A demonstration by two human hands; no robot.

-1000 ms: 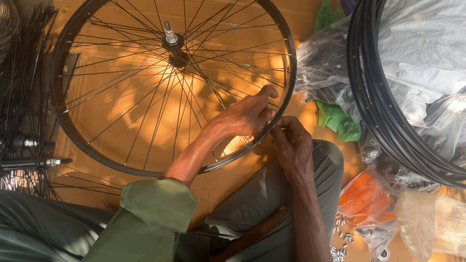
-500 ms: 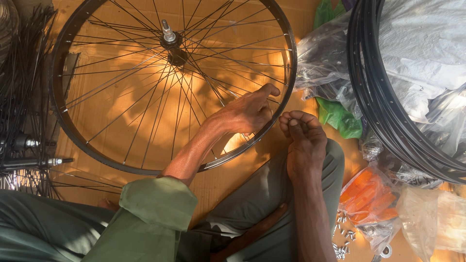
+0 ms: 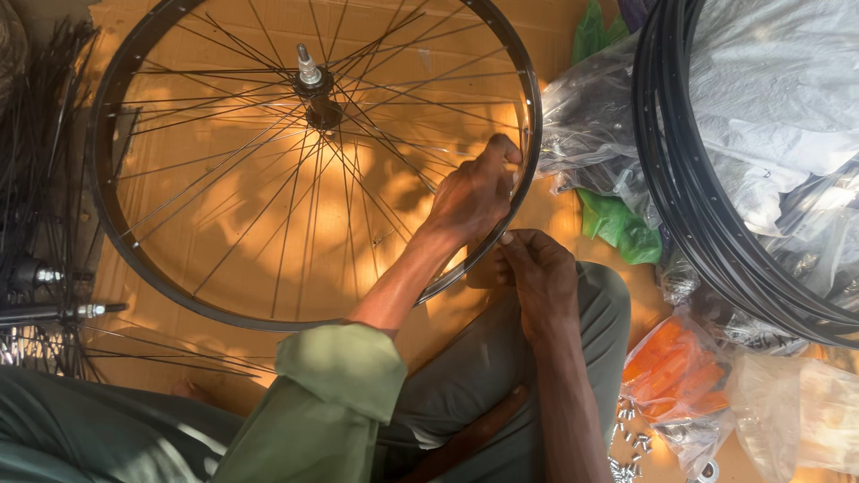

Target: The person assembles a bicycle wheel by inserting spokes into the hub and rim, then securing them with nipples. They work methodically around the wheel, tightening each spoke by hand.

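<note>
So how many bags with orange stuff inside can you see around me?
1. The clear bag of orange pieces lies at lower right, beside the person's knee and below the stacked black rims. More may be hidden under the other plastic bags.

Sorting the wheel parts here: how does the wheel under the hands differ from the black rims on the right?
The spoked wheel is laced, with a hub and axle at its centre; the stacked black rims show no spokes or hub. The wheel lies flat on cardboard by itself, with the left hand inside it and the right hand at its edge; the rims ring grey plastic bags, untouched. Both are black and round.
</note>
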